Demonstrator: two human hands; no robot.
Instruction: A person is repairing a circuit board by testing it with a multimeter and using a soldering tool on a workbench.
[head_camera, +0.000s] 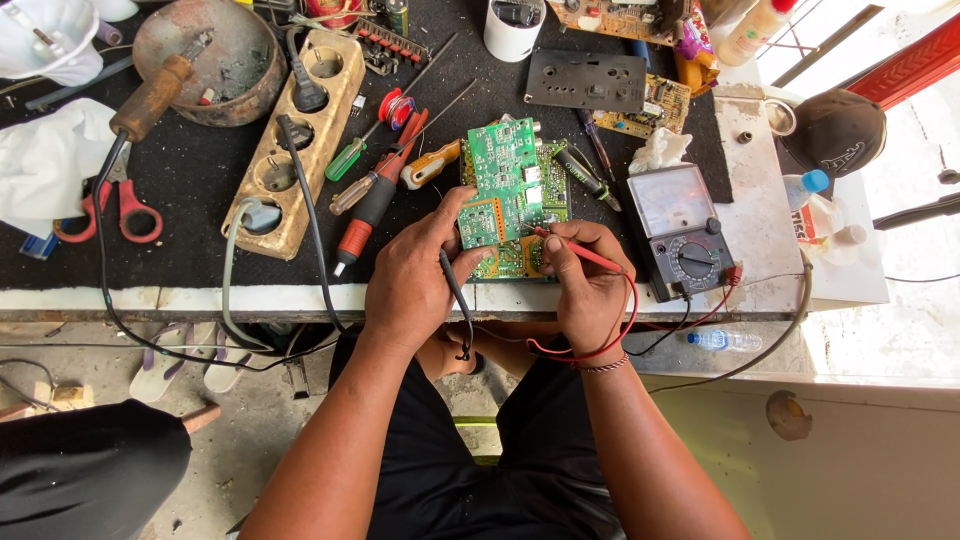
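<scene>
A green circuit board (505, 175) is propped at the front edge of the surface (200, 180), beside an analogue meter (683, 232). It is gripped at its lower edge by the left hand (415, 275), which also grasps a black probe (458, 295); a red probe (580, 252) is pinched in the right hand (592, 285). The board is judged light, stiff and fragile, best held by its bare edges. Little open room is left among screwdrivers (375, 175) and leads.

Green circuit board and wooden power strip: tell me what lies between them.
Head view: screwdrivers with green, orange and red-black handles lie between green circuit board and wooden power strip.
</scene>
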